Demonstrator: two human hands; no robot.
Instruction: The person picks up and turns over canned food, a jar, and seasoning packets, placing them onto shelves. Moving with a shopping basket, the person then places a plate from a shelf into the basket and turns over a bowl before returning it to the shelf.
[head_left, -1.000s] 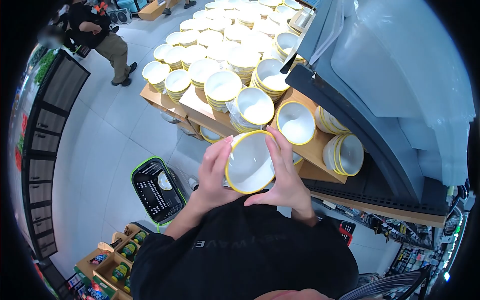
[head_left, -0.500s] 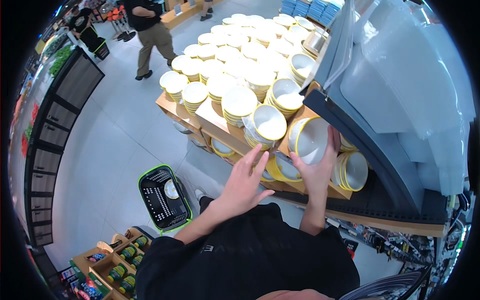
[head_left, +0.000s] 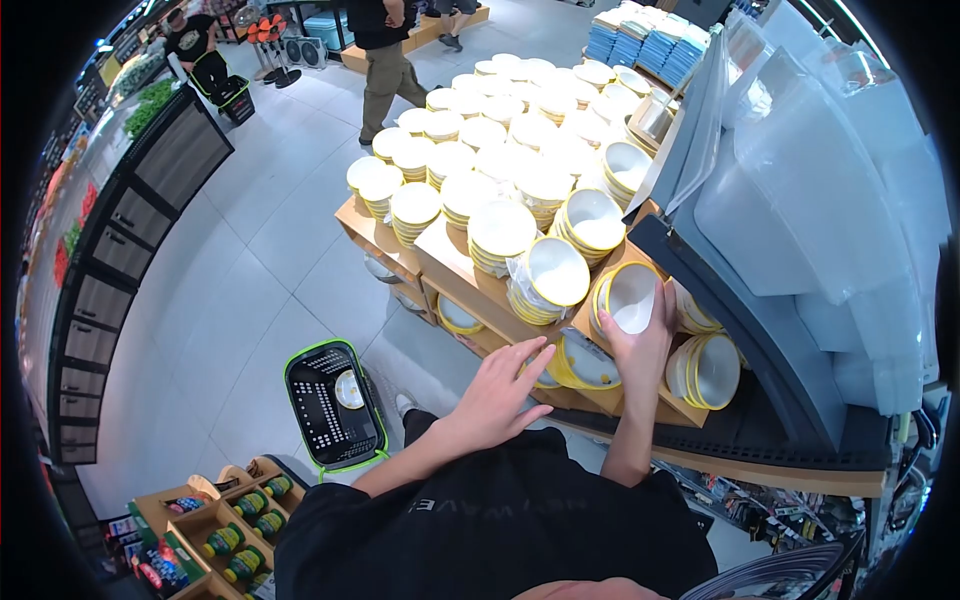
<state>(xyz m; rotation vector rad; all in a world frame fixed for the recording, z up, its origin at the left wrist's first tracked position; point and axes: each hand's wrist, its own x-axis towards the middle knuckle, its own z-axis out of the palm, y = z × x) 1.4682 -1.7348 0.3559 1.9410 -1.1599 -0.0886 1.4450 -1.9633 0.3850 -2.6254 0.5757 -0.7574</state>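
Note:
My right hand spans a white bowl with a yellow rim, its thumb on the near side and its fingers at the right edge. The bowl sits tilted with others on the wooden stand's corner; whether it rests fully on them is hard to tell. My left hand is open and holds nothing, its fingers stretched toward the stand. Close beyond its fingertips are larger yellow-and-white dishes on a lower shelf. A plastic-wrapped stack of bowls stands just left of the right hand's bowl.
Many bowl stacks cover the wooden display. Clear plastic bins overhang on the right. On the floor is a black basket with a small patterned dish inside. Green-capped bottles fill a crate; two people stand farther off.
The view has shifted, so the display appears lower and farther right. The bowl at my right hand looks smaller and farther from me. My left hand stays open, a little lower.

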